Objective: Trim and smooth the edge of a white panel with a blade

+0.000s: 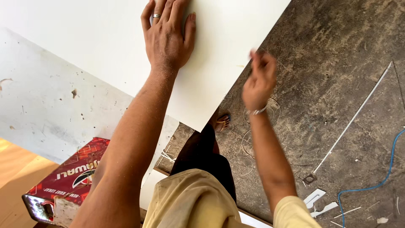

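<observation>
Two bare hands work at one large white board (105, 46), which fills the upper left of the view and juts out over a dusty dark floor (337, 63). The left hand (168, 36) lies flat on the board's top face, palm down, fingers spread and pointing away; it grasps nothing, it simply presses on the panel. A ring (156, 16) sits on one of its fingers. The right hand (259, 80) is at the board's right edge, just beside it, fingers bunched together; it is blurred, so I cannot tell whether it pinches something small or touches the edge at all. A metal bracelet (257, 111) circles that wrist.

Beneath the board lies a second, scuffed white panel (42, 109), marked with spots and chips. At the lower left a red tin can (69, 179) with a shiny metal rim lies on its side; its contents are not visible from here. It rests near a pale wooden surface (12, 177).

On the floor, thin wire rings (253, 143) lie close to the person's sandalled foot (222, 122). Further right a long pale strip (354, 116) runs diagonally, a blue cable (379, 177) curves along the edge, and white offcuts (318, 202) sit near the bottom.
</observation>
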